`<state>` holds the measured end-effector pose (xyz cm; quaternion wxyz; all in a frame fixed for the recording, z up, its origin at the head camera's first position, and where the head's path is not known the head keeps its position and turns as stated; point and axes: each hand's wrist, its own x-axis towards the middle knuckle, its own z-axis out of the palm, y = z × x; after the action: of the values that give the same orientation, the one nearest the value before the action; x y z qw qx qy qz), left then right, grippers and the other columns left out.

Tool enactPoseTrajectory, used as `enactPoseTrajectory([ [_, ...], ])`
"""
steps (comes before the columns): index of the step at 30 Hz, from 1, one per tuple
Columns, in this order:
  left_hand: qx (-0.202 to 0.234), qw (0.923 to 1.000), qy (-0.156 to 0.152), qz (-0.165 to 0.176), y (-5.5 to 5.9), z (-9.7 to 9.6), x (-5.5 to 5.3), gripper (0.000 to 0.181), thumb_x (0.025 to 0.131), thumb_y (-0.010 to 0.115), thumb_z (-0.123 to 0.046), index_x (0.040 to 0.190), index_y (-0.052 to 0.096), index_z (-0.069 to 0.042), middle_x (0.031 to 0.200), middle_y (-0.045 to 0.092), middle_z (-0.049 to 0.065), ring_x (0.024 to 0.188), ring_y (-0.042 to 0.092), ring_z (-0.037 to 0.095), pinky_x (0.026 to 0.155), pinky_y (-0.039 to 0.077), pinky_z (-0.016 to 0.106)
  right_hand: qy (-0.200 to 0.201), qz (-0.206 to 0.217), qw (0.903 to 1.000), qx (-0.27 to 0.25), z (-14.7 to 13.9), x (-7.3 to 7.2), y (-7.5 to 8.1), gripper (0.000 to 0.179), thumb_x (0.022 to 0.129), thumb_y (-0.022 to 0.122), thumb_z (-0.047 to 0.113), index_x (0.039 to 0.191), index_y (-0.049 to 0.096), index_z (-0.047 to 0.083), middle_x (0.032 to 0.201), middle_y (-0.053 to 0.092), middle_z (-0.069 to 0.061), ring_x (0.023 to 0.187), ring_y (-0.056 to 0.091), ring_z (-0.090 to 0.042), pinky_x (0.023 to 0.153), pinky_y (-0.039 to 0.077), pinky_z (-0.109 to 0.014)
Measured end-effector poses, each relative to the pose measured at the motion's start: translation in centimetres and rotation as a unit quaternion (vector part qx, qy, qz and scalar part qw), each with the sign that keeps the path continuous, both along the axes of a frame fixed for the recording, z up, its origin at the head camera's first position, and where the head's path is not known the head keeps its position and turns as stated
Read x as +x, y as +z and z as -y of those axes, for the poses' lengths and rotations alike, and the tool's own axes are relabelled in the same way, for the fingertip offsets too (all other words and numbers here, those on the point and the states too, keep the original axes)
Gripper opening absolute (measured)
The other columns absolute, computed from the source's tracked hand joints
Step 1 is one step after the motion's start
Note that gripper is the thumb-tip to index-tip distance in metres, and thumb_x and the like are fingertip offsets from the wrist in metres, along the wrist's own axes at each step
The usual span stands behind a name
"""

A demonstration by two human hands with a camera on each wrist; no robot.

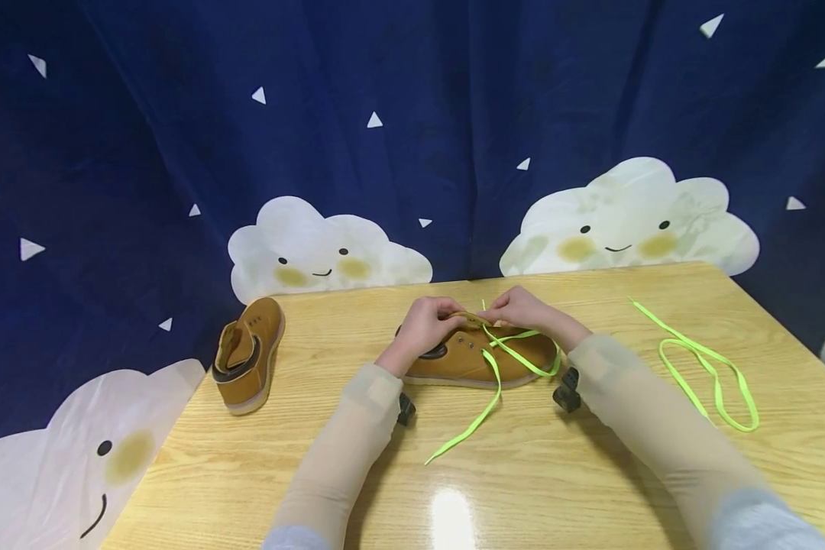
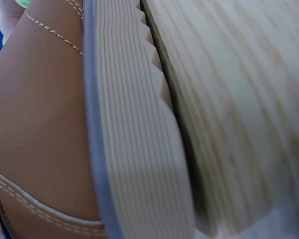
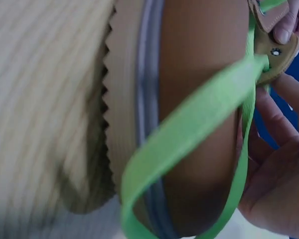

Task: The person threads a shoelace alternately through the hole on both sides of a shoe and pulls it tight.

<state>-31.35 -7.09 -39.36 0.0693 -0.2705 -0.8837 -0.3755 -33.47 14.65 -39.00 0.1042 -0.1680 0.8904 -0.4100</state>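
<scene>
A brown shoe (image 1: 454, 367) lies on the table with its toe to the right. My left hand (image 1: 422, 328) pinches the shoe's raised eyelet flap (image 3: 275, 52); its thumb shows on the flap in the right wrist view. A neon green shoelace (image 1: 470, 428) runs through some eyelets, one end trailing toward me and another part looping over the toe. My right hand (image 1: 522, 309) is at the flap's toe-side edge, fingertips pinching the lace where it comes out behind. The flap partly hides that pinch. The left wrist view shows mostly the shoe's side (image 2: 45, 114) and sole.
A second brown shoe (image 1: 247, 355), with no lace visible in it, stands at the table's left edge. Another green lace (image 1: 718, 374) lies loosely looped at the right, beyond my right forearm. A dark blue curtain (image 1: 399, 69) with clouds hangs behind the wooden table (image 1: 247, 473).
</scene>
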Motion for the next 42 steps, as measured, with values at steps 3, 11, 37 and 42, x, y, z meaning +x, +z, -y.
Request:
enactPoseTrajectory([
  [3, 0.002, 1.0, -0.002, -0.002, -0.1, 0.0, 0.0, 0.006, 0.089, 0.072, -0.012, 0.092, 0.076, -0.009, 0.088, 0.073, 0.0, 0.082, 0.067, 0.009, 0.075, 0.05, 0.02, 0.007, 0.001, 1.0, -0.005, 0.0, -0.1, 0.1, 0.027, 0.09, 0.069, 0.022, 0.075, 0.075, 0.0, 0.072, 0.064, -0.004, 0.061, 0.048, -0.013, 0.053, 0.035, -0.023],
  [11, 0.003, 1.0, -0.002, -0.004, -0.1, 0.0, -0.2, 0.005, 0.089, 0.072, -0.013, 0.091, 0.076, -0.01, 0.088, 0.072, -0.001, 0.081, 0.066, 0.008, 0.074, 0.05, 0.02, 0.027, -0.054, 0.9981, 0.008, 0.1, -0.1, 0.3, 0.025, 0.09, 0.069, 0.017, 0.071, 0.072, 0.001, 0.068, 0.064, -0.003, 0.065, 0.052, -0.015, 0.058, 0.039, -0.026],
  [37, -0.011, 0.9999, 0.011, 0.0, -0.2, -0.1, 0.0, 0.007, 0.09, 0.072, -0.014, 0.094, 0.076, -0.01, 0.091, 0.073, -0.001, 0.085, 0.067, 0.01, 0.077, 0.05, 0.022, -0.275, -0.051, 0.9354, -0.216, -6.2, -0.1, 2.1, 0.037, 0.098, 0.058, 0.03, 0.105, 0.064, -0.006, 0.071, 0.061, 0.021, 0.067, 0.058, 0.003, 0.059, 0.047, -0.021],
  [42, -0.014, 0.9998, 0.015, -0.001, -0.2, -0.1, -0.1, 0.008, 0.09, 0.072, -0.015, 0.095, 0.076, -0.011, 0.092, 0.073, -0.001, 0.085, 0.067, 0.011, 0.078, 0.05, 0.023, -0.306, -0.056, 0.9155, -0.255, -7.7, 0.0, 2.7, 0.032, 0.098, 0.059, 0.029, 0.104, 0.063, -0.002, 0.067, 0.06, 0.026, 0.065, 0.059, 0.005, 0.058, 0.047, -0.02],
])
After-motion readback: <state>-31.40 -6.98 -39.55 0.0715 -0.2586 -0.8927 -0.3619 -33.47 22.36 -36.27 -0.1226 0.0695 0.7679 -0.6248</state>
